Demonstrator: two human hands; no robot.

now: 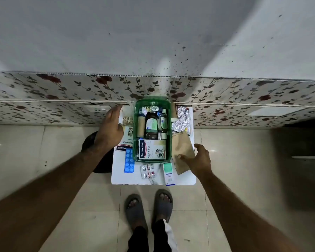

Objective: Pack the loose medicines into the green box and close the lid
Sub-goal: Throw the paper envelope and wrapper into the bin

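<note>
White table (182, 180) carries green box (135, 131), blue blister strip (129, 160), brown packet (183, 151).

Box (135, 124) on the table (153, 180) (bottles (151, 125) inside); paper bag (183, 151) right, perhaps touching it.

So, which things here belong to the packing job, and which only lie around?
For the job: green box, blue blister strip, small pill strips, Opilbex carton, brown paper bag, foil pack, second Hansaplast box.

Only lying about: black bag, grey slippers.
</note>
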